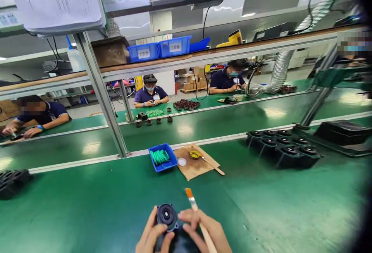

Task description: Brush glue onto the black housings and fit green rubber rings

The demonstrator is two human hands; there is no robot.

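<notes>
My left hand [153,236] is closed around a round black speaker [167,217] with a pale centre and small corner tabs, low in the middle of the head view. The speaker's face is turned up toward me, and a dark shape below it is partly hidden by my hands. In my right hand [207,228] is a flat brush [193,203] with orange bristles and a light handle. Its bristles point up and away, apart from the speaker. My right fingertips are close to the speaker's right edge; whether they touch it I cannot tell.
Beyond my hands, a blue bin [162,167] of green cord adjoins a stained cardboard sheet [188,173] bearing a yellow-rimmed pot [195,154] and a wooden stick [218,171]. Several black speaker units [286,148] stand right. A metal post [103,102] rises behind; co-workers sit farther back.
</notes>
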